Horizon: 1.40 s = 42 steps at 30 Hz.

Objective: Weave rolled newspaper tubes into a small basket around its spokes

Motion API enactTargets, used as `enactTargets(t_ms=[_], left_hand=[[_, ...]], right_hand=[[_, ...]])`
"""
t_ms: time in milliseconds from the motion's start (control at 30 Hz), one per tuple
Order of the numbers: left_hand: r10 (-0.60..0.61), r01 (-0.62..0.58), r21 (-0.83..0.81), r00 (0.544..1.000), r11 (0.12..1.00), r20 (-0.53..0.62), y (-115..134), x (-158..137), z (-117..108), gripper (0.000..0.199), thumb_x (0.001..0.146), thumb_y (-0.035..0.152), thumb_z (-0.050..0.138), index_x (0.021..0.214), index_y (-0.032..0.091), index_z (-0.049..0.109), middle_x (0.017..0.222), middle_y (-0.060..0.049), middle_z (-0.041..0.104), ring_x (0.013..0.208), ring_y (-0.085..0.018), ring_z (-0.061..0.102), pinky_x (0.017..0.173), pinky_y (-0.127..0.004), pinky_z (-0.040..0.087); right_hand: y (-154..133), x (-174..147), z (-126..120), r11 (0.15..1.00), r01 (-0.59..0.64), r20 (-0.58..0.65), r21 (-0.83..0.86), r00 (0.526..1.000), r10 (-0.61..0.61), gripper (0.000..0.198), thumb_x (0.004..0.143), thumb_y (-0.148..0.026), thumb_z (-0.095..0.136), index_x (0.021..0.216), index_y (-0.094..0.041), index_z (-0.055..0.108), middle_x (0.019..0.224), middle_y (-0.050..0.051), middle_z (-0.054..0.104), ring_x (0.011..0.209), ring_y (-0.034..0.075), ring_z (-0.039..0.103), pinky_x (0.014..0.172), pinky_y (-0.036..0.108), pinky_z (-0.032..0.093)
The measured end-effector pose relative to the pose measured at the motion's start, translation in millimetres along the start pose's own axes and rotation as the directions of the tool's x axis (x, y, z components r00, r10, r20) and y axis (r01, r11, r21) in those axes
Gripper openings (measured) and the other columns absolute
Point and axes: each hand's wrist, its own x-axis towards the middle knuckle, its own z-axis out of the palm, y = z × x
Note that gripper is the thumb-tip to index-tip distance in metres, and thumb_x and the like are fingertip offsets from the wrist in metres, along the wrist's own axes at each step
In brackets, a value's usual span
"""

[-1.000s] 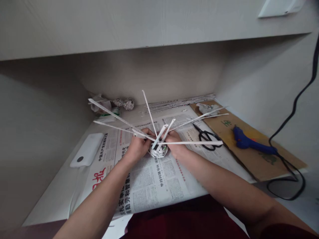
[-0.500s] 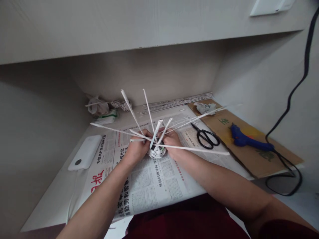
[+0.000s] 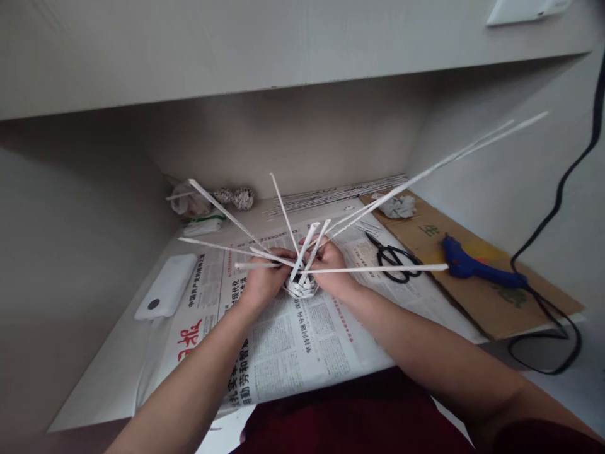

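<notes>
A small woven paper basket (image 3: 302, 288), made of rolled newspaper, sits between my hands over the spread newspaper (image 3: 283, 359). Several white paper sticks fan out from it to the left, up and right. My left hand (image 3: 268, 277) is closed around the basket's left side, its fingertips partly hidden behind the sticks. On the far right side my right hand (image 3: 328, 261) pinches at the base of two long paper sticks (image 3: 425, 173), which slant up to the right. One paper stick (image 3: 378, 269) lies level across my right wrist.
Black-handled scissors (image 3: 397, 261) lie right of my hands. A blue glue gun (image 3: 479, 265) with a black cord rests on cardboard (image 3: 425, 243). A white power bank-like box (image 3: 167, 287) is at left. Paper sticks (image 3: 340, 194) are bundled at the back, below the overhanging panel (image 3: 265, 50).
The two long sticks at my right hand have swung upward. One stick on the left leans further left. Both hands stay at the basket; the view has shifted slightly.
</notes>
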Motion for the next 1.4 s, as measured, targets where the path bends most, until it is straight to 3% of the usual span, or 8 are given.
enactTargets(t_ms=[267, 400, 567, 667, 800, 933, 1167, 1400], left_hand=[[0.073, -0.051, 0.188, 0.991, 0.981, -0.113, 9, -4, -1, 0.004, 0.072, 0.017, 0.066, 0.07, 0.019, 0.067, 0.074, -0.002, 0.07, 0.072, -0.017, 0.063, 0.071, -0.029, 0.049], [0.061, -0.035, 0.202, 0.99, 0.979, -0.127, 9, -4, -2, 0.005, 0.072, 0.015, 0.065, 0.068, 0.019, 0.065, 0.072, -0.002, 0.068, 0.069, -0.016, 0.062, 0.067, -0.027, 0.047], [0.021, -0.002, 0.158, 0.993, 0.987, -0.116, 10, -4, -3, 0.009, 0.071, 0.021, 0.07, 0.066, 0.018, 0.063, 0.066, -0.002, 0.066, 0.062, -0.016, 0.059, 0.058, -0.026, 0.043], [0.041, -0.018, 0.18, 0.992, 0.983, -0.123, 9, -4, -3, 0.011, 0.069, 0.021, 0.071, 0.064, 0.018, 0.062, 0.067, -0.002, 0.066, 0.063, -0.016, 0.059, 0.058, -0.026, 0.042], [0.022, -0.004, 0.167, 0.994, 0.986, -0.105, 9, -4, -1, 0.008, 0.068, 0.019, 0.07, 0.065, 0.018, 0.063, 0.067, -0.002, 0.066, 0.064, -0.016, 0.059, 0.058, -0.025, 0.043], [-0.015, 0.027, 0.126, 0.995, 0.992, -0.096, 11, -5, 0, 0.002, 0.07, 0.017, 0.068, 0.069, 0.017, 0.065, 0.069, -0.002, 0.068, 0.064, -0.015, 0.062, 0.059, -0.024, 0.045], [0.105, -0.08, 0.194, 0.987, 0.978, -0.124, 7, -4, 3, 0.006, 0.076, 0.016, 0.064, 0.076, 0.018, 0.069, 0.075, -0.003, 0.068, 0.072, -0.016, 0.062, 0.067, -0.026, 0.046], [0.153, -0.122, 0.193, 0.976, 0.973, -0.152, 7, -4, 8, 0.007, 0.076, 0.013, 0.066, 0.072, 0.019, 0.068, 0.073, -0.001, 0.067, 0.072, -0.015, 0.062, 0.07, -0.027, 0.047]], right_hand=[[-17, 13, -28, 0.85, 0.123, 0.0, -0.512, 0.99, -0.143, 0.01, 0.072, -0.025, 0.069, 0.064, -0.022, 0.066, 0.06, -0.002, 0.063, 0.058, 0.015, 0.055, 0.058, 0.027, 0.041], [-30, 8, -29, 0.868, 0.2, 0.206, -0.454, 0.972, -0.117, 0.002, 0.069, -0.021, 0.072, 0.07, -0.023, 0.072, 0.065, 0.0, 0.067, 0.063, 0.016, 0.058, 0.061, 0.027, 0.044], [-44, 3, -27, 0.934, 0.049, 0.408, -0.355, 0.907, 0.108, 0.015, 0.071, -0.026, 0.073, 0.084, -0.022, 0.075, 0.078, 0.002, 0.071, 0.072, 0.018, 0.064, 0.064, 0.028, 0.048], [-44, 3, -28, 0.9, 0.148, 0.466, -0.411, 0.882, 0.067, 0.022, 0.071, -0.026, 0.073, 0.092, -0.022, 0.075, 0.085, 0.003, 0.07, 0.076, 0.018, 0.064, 0.065, 0.028, 0.047], [-37, 2, -23, 0.708, 0.385, 0.429, -0.592, 0.894, -0.128, 0.017, 0.069, -0.017, 0.072, 0.085, -0.022, 0.072, 0.081, 0.002, 0.067, 0.079, 0.019, 0.059, 0.07, 0.029, 0.045], [-30, -2, -18, 0.614, 0.434, 0.408, -0.659, 0.893, -0.192, 0.012, 0.071, -0.013, 0.066, 0.08, -0.021, 0.067, 0.08, 0.002, 0.066, 0.081, 0.018, 0.059, 0.071, 0.027, 0.044], [-28, -1, -16, 0.803, 0.112, 0.041, -0.585, 0.993, -0.108, 0.008, 0.075, -0.028, 0.064, 0.08, -0.022, 0.062, 0.067, -0.002, 0.065, 0.061, 0.015, 0.059, 0.059, 0.025, 0.043], [-10, 12, -21, 0.924, -0.064, -0.053, -0.378, 0.997, 0.047, 0.023, 0.078, -0.04, 0.059, 0.067, -0.02, 0.062, 0.059, 0.0, 0.064, 0.06, 0.017, 0.06, 0.056, 0.025, 0.043]])
